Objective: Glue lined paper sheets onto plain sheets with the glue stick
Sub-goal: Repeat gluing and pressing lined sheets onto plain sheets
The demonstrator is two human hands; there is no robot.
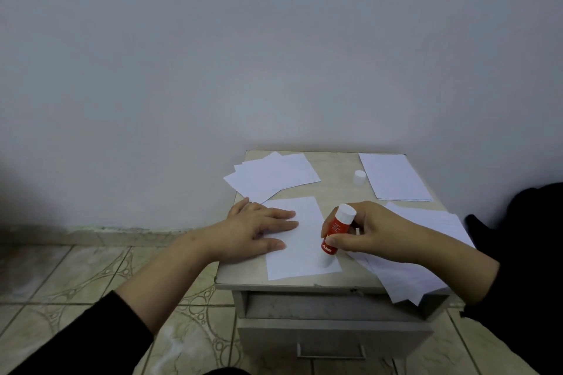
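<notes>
Paper crowds the small bench (359, 280), which stands against the wall with tiled floor open on its left. One sheet (300, 240) lies at the front centre, its near edge close to the bench's front rim. The left hand (253, 233) lies flat on it, fingers straight. The right hand (370, 231) keeps a curled grip on the glue stick (333, 234), tilted, long axis running from the white end up-right to the tip touching the sheet. The cap (359, 177) stands behind.
</notes>
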